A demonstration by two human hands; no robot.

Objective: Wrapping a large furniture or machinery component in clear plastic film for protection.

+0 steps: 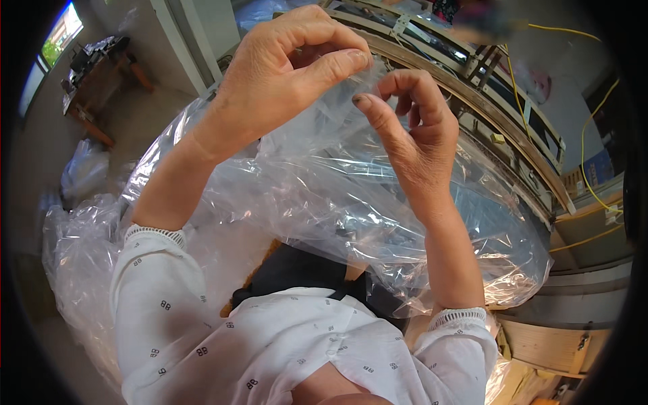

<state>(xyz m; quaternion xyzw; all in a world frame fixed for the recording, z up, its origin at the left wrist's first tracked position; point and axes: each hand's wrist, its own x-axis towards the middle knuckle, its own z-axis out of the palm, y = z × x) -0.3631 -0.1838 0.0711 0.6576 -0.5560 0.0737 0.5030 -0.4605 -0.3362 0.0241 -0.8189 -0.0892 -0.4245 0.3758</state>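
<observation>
Both hands are up at the rim of the large clear crinkled plastic bag (351,202) draped over the lap: left hand (283,67) pinching the film, right hand (412,128) curled, fingering the edge. Mouth apparently not yet parted.

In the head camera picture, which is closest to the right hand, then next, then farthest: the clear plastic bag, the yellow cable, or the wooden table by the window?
From the right hand:
1. Clear plastic bag: its top edge is right at the fingers, in the middle.
2. Yellow cable: off to the right, hanging by the wooden frames.
3. Wooden table: far upper left, under the window.
</observation>
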